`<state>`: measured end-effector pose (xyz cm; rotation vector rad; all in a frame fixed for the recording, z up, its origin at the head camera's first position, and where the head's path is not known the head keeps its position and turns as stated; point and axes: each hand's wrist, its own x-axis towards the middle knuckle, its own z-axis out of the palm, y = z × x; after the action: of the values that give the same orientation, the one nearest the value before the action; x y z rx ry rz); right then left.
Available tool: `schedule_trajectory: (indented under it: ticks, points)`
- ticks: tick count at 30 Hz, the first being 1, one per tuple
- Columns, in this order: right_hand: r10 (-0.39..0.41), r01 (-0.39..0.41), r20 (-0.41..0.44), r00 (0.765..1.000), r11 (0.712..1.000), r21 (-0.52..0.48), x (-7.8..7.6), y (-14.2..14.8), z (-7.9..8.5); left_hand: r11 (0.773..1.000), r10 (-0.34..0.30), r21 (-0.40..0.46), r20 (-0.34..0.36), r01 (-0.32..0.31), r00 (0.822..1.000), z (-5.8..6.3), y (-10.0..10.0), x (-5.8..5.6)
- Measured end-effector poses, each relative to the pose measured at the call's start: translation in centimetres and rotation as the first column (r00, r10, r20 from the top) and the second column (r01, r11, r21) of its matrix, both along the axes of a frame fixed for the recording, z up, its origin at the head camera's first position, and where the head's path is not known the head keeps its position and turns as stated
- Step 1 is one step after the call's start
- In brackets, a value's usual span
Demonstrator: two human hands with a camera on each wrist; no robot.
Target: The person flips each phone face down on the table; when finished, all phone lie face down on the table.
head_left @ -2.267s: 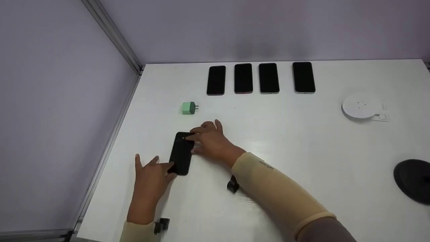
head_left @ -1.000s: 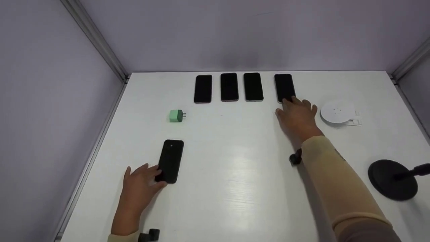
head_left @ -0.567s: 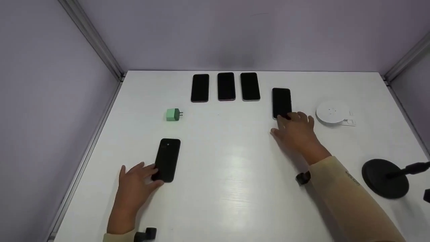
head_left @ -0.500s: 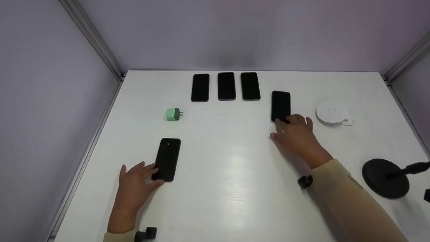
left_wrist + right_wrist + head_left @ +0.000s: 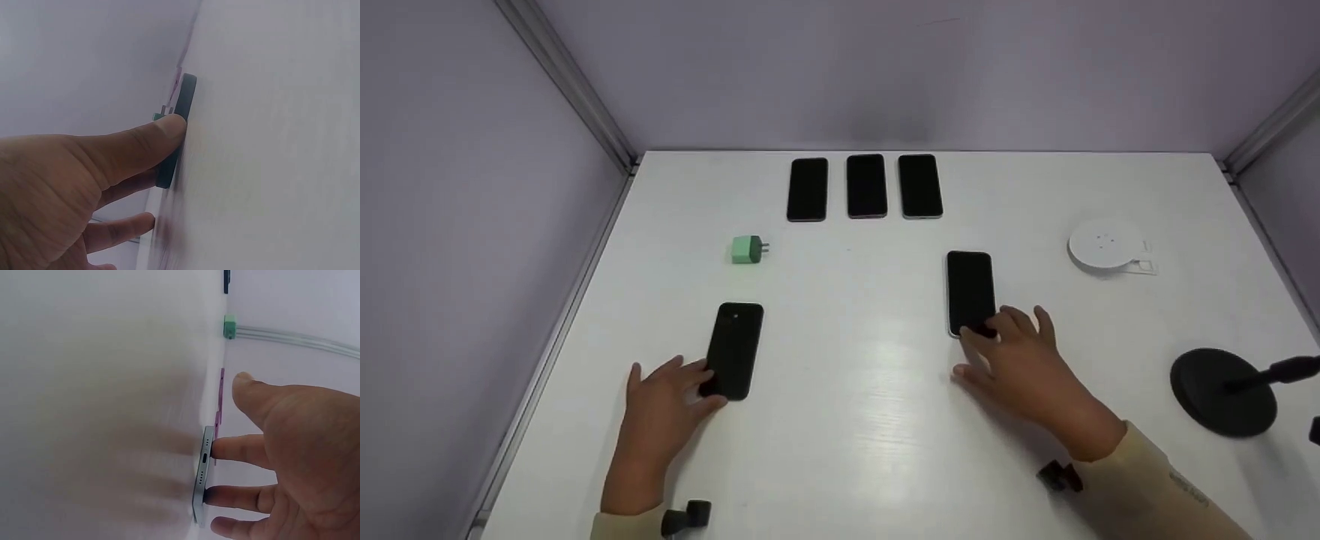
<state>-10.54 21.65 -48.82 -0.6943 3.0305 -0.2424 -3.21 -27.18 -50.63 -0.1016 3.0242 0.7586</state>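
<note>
A black phone [image 5: 735, 349] lies camera side up at the left of the table. At its lower left corner, my left hand [image 5: 660, 416] pinches it, thumb on the bottom edge and fingers at the left side. The left wrist view shows that thumb against the phone's edge [image 5: 185, 95]. On the right, another phone [image 5: 970, 289] lies flat, its dark screen up. Fingertips of my right hand [image 5: 1024, 367] press on its lower end, with the thumb held off to the side. Its pale edge with a charging port [image 5: 202, 472] faces the right wrist camera.
Three dark phones [image 5: 866, 186] lie in a row at the back of the white table [image 5: 840, 420]. A green plug adapter [image 5: 747, 249] lies beyond the left phone. A white round disc [image 5: 1102, 244] and a black round stand base [image 5: 1222, 392] are at the right.
My right hand has left the left phone, reached the rightmost back-row phone and slid it toward me and slightly left. My left hand stays at the black phone's corner.
</note>
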Motion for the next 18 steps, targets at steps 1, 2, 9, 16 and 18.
schedule_trajectory:
  ticks: [1,2,9,16,18]
  points:
    - [-0.001,0.001,-0.004,1.0,1.0,0.009,0.6,0.0,0.1,1.0,-0.002,-0.003,0.001,0.002,1.0,0.0,0.0,0.0]
    - [-0.001,0.001,-0.009,1.0,1.0,0.016,1.2,0.0,0.1,1.0,-0.002,-0.005,0.001,0.002,1.0,0.0,0.0,0.0]
    - [0.008,-0.007,-0.028,1.0,0.999,0.051,4.5,0.6,0.4,1.0,0.011,0.014,-0.005,-0.011,1.0,0.0,0.0,-0.2]
    - [0.031,-0.029,-0.048,0.998,0.998,0.054,6.0,1.0,0.2,1.0,0.021,0.006,0.004,-0.021,1.0,0.0,-0.1,-0.2]
    - [0.026,-0.024,-0.044,0.999,0.999,0.045,6.2,1.0,0.2,1.0,0.013,0.001,0.008,-0.013,1.0,0.0,-0.1,-0.2]
